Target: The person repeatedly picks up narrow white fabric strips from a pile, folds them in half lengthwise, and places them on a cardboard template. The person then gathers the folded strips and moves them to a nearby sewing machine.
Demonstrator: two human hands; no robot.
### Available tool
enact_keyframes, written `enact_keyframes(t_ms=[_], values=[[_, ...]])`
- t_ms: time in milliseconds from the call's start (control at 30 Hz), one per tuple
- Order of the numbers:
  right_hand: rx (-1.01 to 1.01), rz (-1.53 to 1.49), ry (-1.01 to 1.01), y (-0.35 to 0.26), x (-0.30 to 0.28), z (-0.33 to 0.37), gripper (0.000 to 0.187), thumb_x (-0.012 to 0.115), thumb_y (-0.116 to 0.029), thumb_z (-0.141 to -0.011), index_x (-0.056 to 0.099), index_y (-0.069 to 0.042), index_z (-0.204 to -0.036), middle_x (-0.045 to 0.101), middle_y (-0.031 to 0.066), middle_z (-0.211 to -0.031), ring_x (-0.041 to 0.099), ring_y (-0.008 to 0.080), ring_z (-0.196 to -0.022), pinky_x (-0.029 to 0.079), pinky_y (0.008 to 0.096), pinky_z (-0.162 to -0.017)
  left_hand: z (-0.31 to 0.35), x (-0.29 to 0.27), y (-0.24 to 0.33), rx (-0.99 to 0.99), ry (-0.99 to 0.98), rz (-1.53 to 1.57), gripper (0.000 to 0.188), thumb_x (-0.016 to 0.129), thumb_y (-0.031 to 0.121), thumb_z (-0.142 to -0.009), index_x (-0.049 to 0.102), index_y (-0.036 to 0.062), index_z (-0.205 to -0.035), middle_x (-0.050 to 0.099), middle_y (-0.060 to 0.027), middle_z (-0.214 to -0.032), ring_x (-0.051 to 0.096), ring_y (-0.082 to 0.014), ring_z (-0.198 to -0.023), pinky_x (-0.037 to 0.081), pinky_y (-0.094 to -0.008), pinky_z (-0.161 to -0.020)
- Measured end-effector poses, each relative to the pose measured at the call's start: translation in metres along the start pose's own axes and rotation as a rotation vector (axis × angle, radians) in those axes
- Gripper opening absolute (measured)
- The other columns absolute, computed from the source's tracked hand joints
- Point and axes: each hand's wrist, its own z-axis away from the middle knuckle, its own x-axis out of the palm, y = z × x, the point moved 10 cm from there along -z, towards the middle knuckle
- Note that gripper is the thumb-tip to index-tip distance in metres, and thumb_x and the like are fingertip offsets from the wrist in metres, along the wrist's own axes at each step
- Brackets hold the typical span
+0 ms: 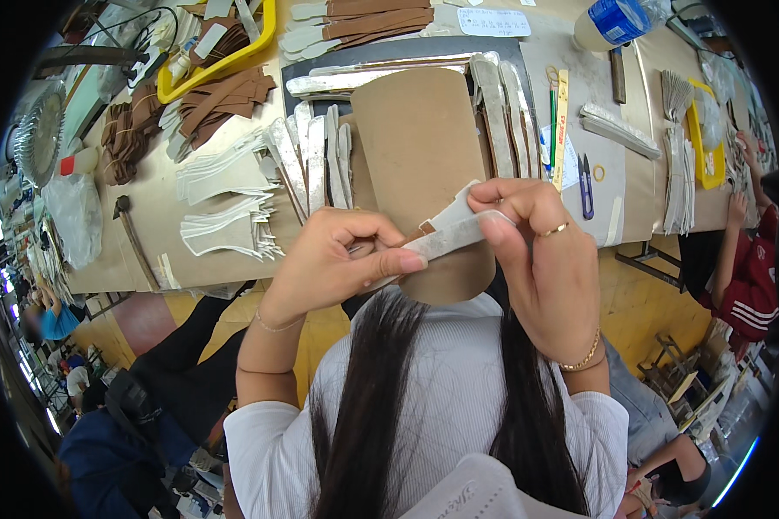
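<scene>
Pinching pale strip, both hands curled inward

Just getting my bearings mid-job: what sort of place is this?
Probably a workshop or small factory making leather-like goods. Brown strips and pale cut pieces lie in piles, a hammer lies at the left, and a person in a red shirt sits at the right.
</scene>
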Motion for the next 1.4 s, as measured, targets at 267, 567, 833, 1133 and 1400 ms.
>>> enact_keyframes(t_ms=[267, 567, 833, 1133, 1400], values=[[0.048, -0.06, 0.086, 0.015, -0.004, -0.006, 0.009, 0.071, -0.002, -0.079, 0.062, 0.0, -0.079, 0.067, 0.0102, -0.083, 0.067, 0.0183, -0.072, 0.051, 0.0266, -0.061, -0.004, 0.0, -0.013, 0.021, -0.005, 0.112, 0.023, 0.072, 0.021, -0.085, 0.066, 0.0003, -0.077, 0.048, 0.0081, -0.055, 0.034, 0.002, -0.049, 0.023, -0.0186, -0.043], [-0.008, -0.054, 0.125, 0.016, -0.006, -0.006, 0.01, 0.073, -0.002, -0.077, 0.063, -0.001, -0.079, 0.067, 0.0102, -0.084, 0.065, 0.0198, -0.074, 0.05, 0.0273, -0.064, -0.005, 0.001, -0.01, -0.062, 0.01, 0.036, 0.018, 0.07, 0.013, -0.084, 0.064, -0.002, -0.075, 0.06, -0.0017, -0.062, 0.053, -0.0042, -0.054, 0.038, -0.018, -0.048], [-0.019, -0.136, 0.158, 0.025, -0.007, -0.002, 0.011, 0.074, 0.002, -0.075, 0.064, 0.0, -0.079, 0.065, 0.0107, -0.09, 0.062, 0.0171, -0.08, 0.048, 0.0259, -0.07, -0.005, 0.004, -0.008, -0.061, 0.021, 0.018, 0.018, 0.069, 0.012, -0.085, 0.063, -0.0013, -0.073, 0.059, -0.0007, -0.062, 0.051, -0.0037, -0.054, 0.037, -0.0183, -0.048], [-0.047, -0.18, 0.212, 0.029, -0.006, -0.003, 0.013, 0.075, 0.001, -0.073, 0.063, -0.001, -0.076, 0.064, 0.0099, -0.085, 0.062, 0.0192, -0.074, 0.049, 0.0273, -0.065, -0.003, 0.004, -0.012, -0.076, 0.025, 0.054, 0.017, 0.069, 0.011, -0.084, 0.062, -0.0011, -0.073, 0.058, 0.0003, -0.063, 0.047, -0.003, -0.055, 0.033, -0.0184, -0.048], [-0.151, -0.235, 0.196, 0.034, 0.002, 0.0, 0.047, 0.079, -0.003, -0.069, 0.053, -0.004, -0.109, 0.055, 0.0151, -0.112, 0.056, 0.0272, -0.099, 0.046, 0.0329, -0.083, -0.004, 0.005, -0.007, 0.028, 0.069, 0.04, 0.019, 0.067, 0.013, -0.089, 0.065, 0.0001, -0.075, 0.047, 0.0091, -0.055, 0.034, 0.0038, -0.049, 0.021, -0.0179, -0.043]])
